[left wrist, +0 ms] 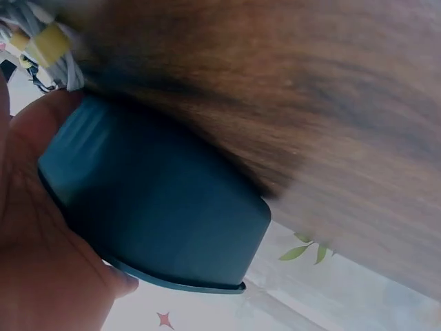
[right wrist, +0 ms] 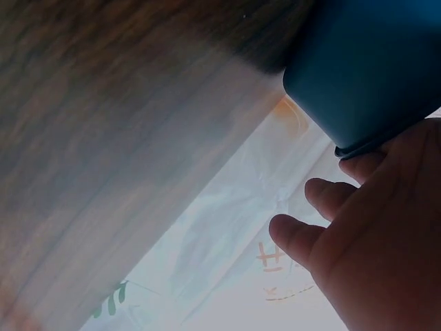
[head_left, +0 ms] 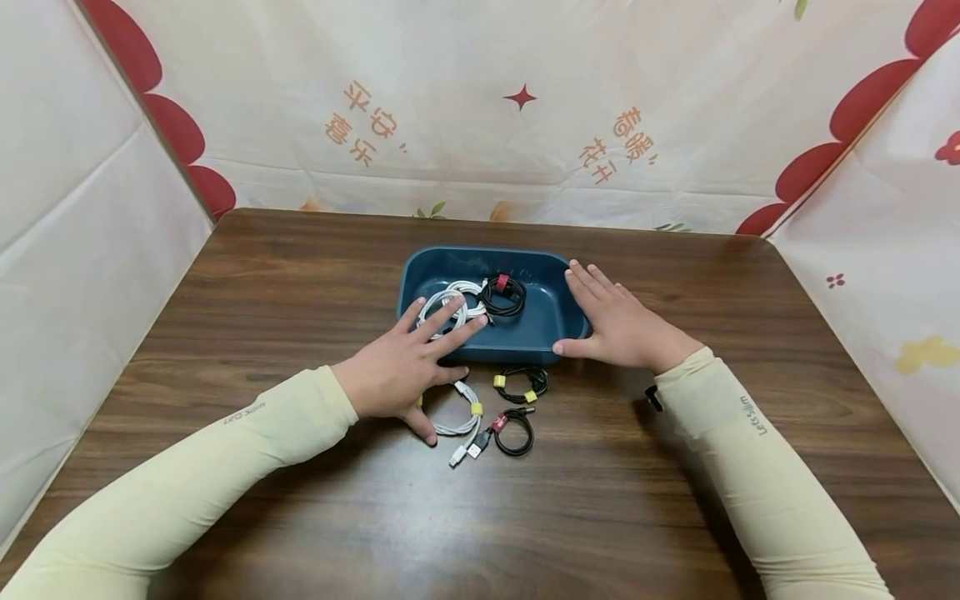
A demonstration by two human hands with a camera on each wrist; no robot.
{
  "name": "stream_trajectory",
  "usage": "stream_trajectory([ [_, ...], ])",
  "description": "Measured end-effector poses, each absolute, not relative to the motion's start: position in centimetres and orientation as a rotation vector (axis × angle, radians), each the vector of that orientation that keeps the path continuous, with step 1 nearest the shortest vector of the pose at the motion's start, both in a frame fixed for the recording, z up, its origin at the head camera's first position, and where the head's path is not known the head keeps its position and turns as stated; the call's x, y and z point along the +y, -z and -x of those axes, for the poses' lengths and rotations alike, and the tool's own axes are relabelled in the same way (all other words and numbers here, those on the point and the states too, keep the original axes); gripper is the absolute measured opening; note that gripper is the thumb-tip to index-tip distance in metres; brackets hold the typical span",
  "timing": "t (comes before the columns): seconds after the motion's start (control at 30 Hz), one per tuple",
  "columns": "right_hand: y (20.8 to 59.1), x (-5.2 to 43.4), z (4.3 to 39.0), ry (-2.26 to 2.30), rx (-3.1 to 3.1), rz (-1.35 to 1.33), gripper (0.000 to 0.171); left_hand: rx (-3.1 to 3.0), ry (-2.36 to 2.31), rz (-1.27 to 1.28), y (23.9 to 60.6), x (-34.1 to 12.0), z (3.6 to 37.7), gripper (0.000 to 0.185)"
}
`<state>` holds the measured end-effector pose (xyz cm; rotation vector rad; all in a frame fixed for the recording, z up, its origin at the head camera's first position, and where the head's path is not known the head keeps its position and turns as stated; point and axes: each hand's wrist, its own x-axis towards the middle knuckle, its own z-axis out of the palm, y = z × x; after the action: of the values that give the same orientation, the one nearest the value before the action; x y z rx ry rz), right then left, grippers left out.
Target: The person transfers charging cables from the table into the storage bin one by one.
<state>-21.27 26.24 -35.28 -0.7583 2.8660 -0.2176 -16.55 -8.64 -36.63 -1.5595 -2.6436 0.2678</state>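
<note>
A blue plastic bin (head_left: 536, 333) stands on the table. Inside lie white coiled cables (head_left: 468, 287) and a black coiled cable (head_left: 513, 310) with a red tie. My left hand (head_left: 401, 367) reaches over the bin's front left corner, fingers straight and spread, partly hiding the white coils. Its thumb points down beside a white cable (head_left: 476, 423) with yellow ties. At the bin's right end my right hand (head_left: 626, 325) has its fingers extended along the rim, thumb at the front right corner. In the right wrist view, the fingers (right wrist: 300, 238) lie by the bin's rim.
Before the bin lie a black coiled cable (head_left: 517, 395) with yellow ties and a black USB cable (head_left: 530, 437) with a red tie. Beneath everything is a brown wooden table (head_left: 315, 258). A printed white curtain (head_left: 450, 150) hangs behind it and at both sides.
</note>
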Motion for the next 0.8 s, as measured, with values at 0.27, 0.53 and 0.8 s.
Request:
stream_trajectory([
  [0.27, 35.2, 26.2, 21.2, 0.242, 2.86, 0.761, 0.111, -2.686, -0.211, 1.571, 36.6, -8.5, 16.5, 0.091],
  [0.53, 35.1, 26.4, 21.1, 0.261, 2.85, 0.748, 0.11, -2.724, -0.024, 1.61, 36.4, -8.6, 16.6, 0.078],
  [0.8, 35.0, 26.2, 21.0, 0.279, 2.843, 0.746, 0.112, -2.7, 0.203, 1.609, 33.9, -8.6, 16.9, 0.071],
])
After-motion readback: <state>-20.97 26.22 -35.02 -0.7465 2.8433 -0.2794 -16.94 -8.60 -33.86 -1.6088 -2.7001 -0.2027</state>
